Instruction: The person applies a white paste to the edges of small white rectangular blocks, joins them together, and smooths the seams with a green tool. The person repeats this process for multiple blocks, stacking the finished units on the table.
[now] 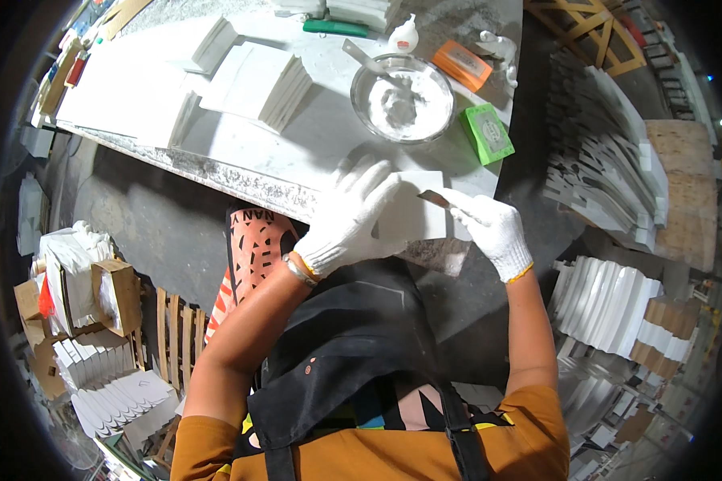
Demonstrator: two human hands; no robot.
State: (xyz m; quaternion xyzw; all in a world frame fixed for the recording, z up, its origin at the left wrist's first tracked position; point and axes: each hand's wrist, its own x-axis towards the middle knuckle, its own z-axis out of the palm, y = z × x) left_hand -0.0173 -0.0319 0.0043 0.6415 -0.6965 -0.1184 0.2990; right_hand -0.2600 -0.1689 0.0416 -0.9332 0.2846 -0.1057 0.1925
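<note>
My left hand, in a white knit glove, is open, its stretched fingers along the left side of a square white tile at the table's near edge. In my gloved right hand is a small putty knife, its blade over the tile's right side. I cannot tell whether the blade touches it. Just beyond stands a glass bowl of white paste. A flat-handled spatula leans in the bowl.
Right of the bowl are an orange box and a green box. Stacked white tiles stand on the table, near a white bottle and a green tool. White slabs fill the right side; cartons stand lower left.
</note>
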